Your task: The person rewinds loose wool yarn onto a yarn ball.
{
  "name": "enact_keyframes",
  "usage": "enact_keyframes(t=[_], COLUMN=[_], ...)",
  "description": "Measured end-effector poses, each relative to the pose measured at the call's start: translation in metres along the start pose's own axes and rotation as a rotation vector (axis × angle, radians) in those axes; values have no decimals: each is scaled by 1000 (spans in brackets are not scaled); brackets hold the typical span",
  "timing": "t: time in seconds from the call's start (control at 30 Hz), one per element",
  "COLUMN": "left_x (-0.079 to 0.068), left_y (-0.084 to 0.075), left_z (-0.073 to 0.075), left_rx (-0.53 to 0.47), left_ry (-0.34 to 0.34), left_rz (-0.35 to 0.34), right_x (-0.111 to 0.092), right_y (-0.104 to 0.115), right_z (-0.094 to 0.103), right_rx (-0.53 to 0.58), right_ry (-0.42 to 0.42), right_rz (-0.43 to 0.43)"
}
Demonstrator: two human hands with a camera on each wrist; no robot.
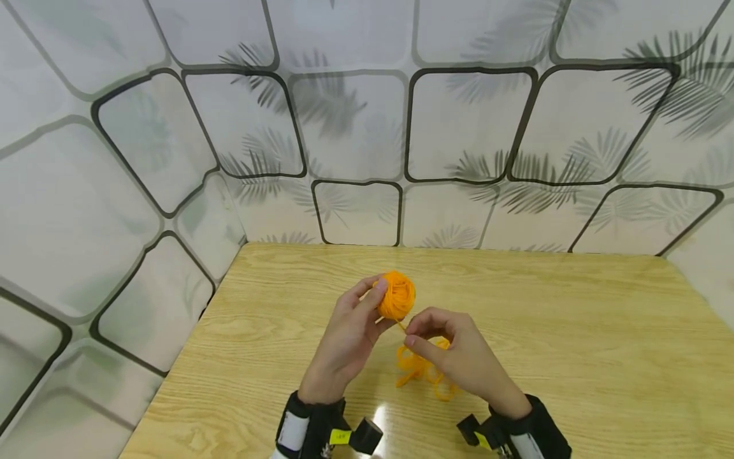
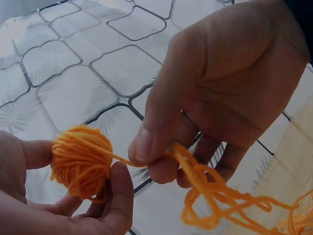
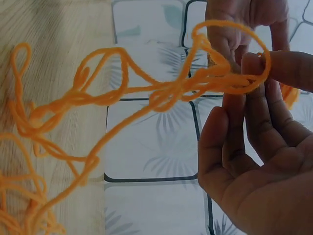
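An orange ball of yarn [image 1: 397, 296] is held in my left hand [image 1: 351, 331], thumb on one side and fingers on the other, raised above the table. In the left wrist view the wound strands of the ball [image 2: 82, 161] show clearly. Just right of it, my right hand [image 1: 459, 349] pinches the strand between thumb and fingertips. A short taut length [image 2: 128, 161] runs from the ball to that pinch. Loose, looped yarn [image 3: 117, 88] trails from the right hand down toward the table, tangled in places.
A wood-grain table [image 1: 229, 382] lies under both hands. More loose yarn [image 3: 24, 191] is heaped on it. Behind and to the left stand pale walls [image 1: 350, 127] with dark outlined shapes and leaf prints. Both wrists wear black straps with small cameras [image 1: 366, 436].
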State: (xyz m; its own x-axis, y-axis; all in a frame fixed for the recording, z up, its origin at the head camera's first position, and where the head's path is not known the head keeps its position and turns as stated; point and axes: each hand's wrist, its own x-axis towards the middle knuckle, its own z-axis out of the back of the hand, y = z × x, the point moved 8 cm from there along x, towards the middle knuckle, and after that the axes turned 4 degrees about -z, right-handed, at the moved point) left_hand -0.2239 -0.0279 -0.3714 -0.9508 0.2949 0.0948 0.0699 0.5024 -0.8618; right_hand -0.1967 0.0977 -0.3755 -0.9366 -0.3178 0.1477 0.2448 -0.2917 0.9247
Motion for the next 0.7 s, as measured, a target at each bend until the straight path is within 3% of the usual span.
enact_keyframes(t=[0.2,0.57,0.7], left_x=[-4,-10,-13], left_y=[6,13,17], left_z=[-15,-24,-27], left_rx=[85,112,187], left_ry=[175,319,383], left_rz=[80,172,195], right_x=[2,2,1], right_y=[-7,-15,-14], right_z=[13,30,40], right_rx=[-21,-49,-63], right_ry=[-17,-62,-123], right_rz=[31,21,12])
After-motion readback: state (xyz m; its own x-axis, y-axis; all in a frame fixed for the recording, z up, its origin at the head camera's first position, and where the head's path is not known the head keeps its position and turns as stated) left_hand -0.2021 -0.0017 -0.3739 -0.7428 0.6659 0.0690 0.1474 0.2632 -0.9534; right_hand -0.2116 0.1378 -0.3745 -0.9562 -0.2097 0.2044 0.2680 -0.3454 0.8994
